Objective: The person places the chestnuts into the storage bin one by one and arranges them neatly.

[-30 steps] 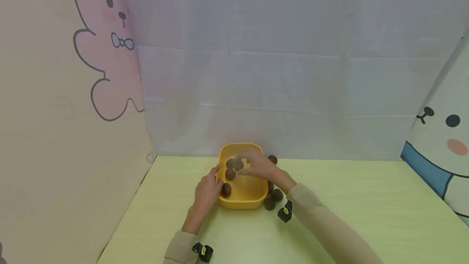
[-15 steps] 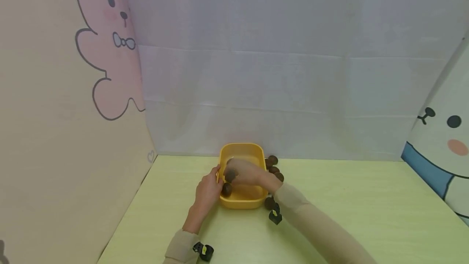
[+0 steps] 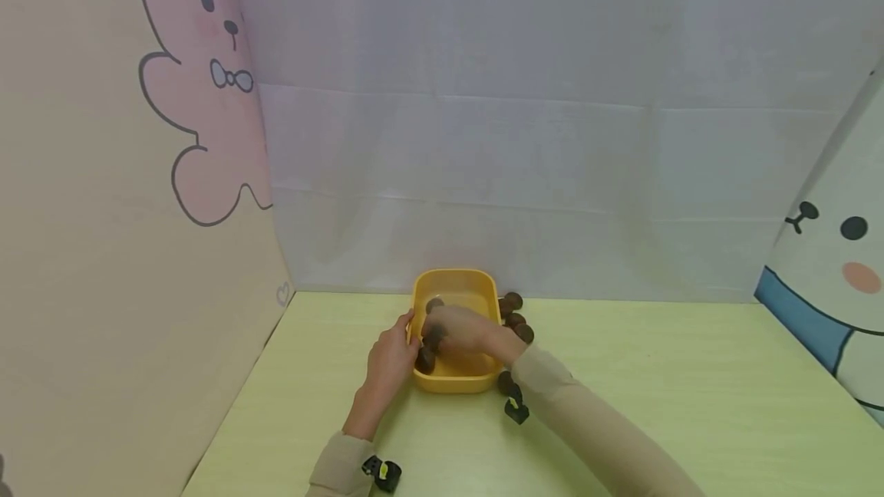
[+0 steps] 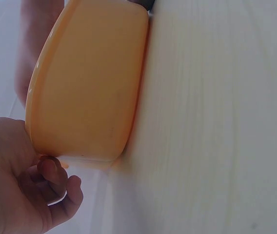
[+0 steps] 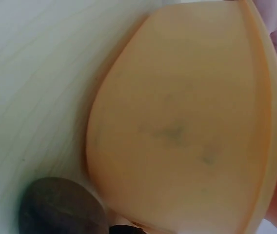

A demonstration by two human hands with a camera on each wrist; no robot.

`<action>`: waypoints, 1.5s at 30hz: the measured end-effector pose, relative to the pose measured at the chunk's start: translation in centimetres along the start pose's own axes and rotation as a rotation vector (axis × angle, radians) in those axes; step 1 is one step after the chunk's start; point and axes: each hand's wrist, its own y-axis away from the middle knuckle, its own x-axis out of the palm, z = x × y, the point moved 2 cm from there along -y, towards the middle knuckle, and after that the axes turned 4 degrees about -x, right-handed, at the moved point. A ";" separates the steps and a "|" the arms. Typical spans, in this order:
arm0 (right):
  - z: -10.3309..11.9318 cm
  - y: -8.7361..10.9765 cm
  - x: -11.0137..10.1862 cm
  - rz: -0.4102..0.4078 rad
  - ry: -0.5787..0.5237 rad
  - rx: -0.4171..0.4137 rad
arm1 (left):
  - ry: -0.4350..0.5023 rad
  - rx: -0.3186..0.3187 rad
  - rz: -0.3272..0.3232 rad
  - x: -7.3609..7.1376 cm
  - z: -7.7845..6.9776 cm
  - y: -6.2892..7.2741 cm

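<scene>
A yellow plastic bin (image 3: 459, 384) stands near the back edge of the table in the head view, with several dark brown round balls in it. One ball (image 3: 425, 360) lies at the bin's left front, and another (image 3: 433, 304) shows behind the right hand. My left hand (image 3: 390, 359) grips the bin's left rim; in the left wrist view its fingers (image 4: 66, 195) curl at the bin's corner. Reaching over the right rim, my right hand (image 3: 466, 328) is inside the bin, fingers round a dark brown ball (image 3: 433, 337). The wall hides that hand's fingertips in the right wrist view.
Outside the bin's right wall lie several more balls (image 3: 524, 334), and one (image 3: 506, 383) sits by its right front corner. A white cloth backdrop (image 3: 456, 136) rises just behind the bin. The pale green table (image 3: 663, 382) extends right.
My right hand has come down and leftward into the bin and closed its fingers round a ball. My left hand and the bin stay in place.
</scene>
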 end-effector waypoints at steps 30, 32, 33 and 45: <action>-5.1 6.3 -4.8 -0.413 -0.242 0.184 | 0.026 -0.018 0.023 0.1 0.1 0.0; -5.7 6.6 -4.6 -0.421 -0.236 0.191 | 0.026 -0.021 0.023 0.1 0.1 0.0; -6.0 6.7 -4.6 -0.428 -0.233 0.199 | 0.026 -0.023 0.024 0.1 0.2 0.1; -9.3 8.9 -3.9 -0.519 -0.278 0.340 | 0.021 -0.009 0.028 0.0 0.1 0.0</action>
